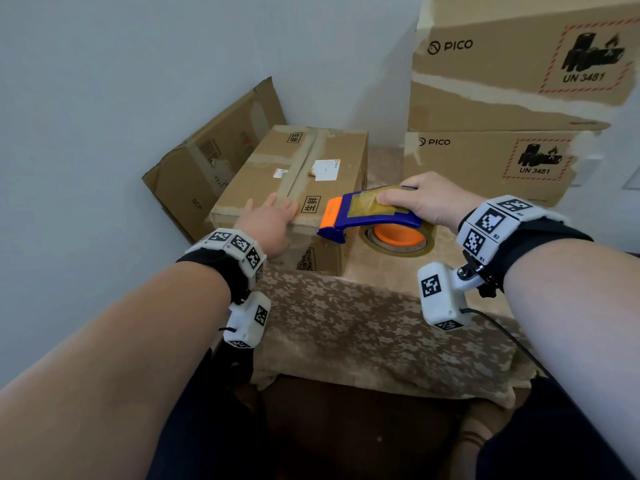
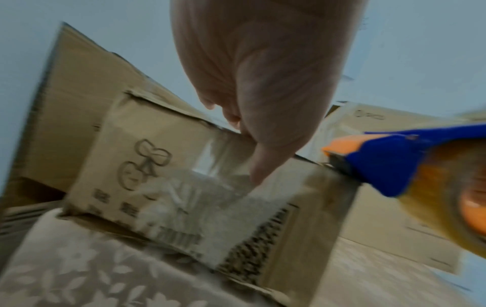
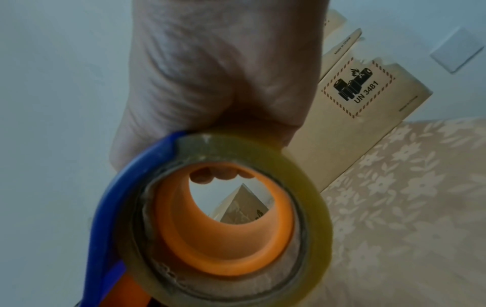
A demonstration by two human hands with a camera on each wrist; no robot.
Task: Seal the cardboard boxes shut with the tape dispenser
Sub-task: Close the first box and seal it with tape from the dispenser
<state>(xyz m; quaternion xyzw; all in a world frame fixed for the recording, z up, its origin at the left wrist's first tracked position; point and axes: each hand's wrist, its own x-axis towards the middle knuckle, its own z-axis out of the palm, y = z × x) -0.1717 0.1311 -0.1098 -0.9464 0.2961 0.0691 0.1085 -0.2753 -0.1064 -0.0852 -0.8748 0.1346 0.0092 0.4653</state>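
Floral cloth (image 1: pixel 363 327) covers the table where the left hand (image 1: pixel 268 220) presses flat-fingered on the box (image 1: pixel 304 174) (its seam already taped) while the right hand (image 1: pixel 427 199) grips the tape dispenser (image 1: pixel 370 216) just beside it.

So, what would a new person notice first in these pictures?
Probably the blue and orange tape dispenser, gripped by the right hand at the centre, just right of the small cardboard box. The left hand rests on that box's near edge. Behind, on the right, stand stacked PICO boxes.
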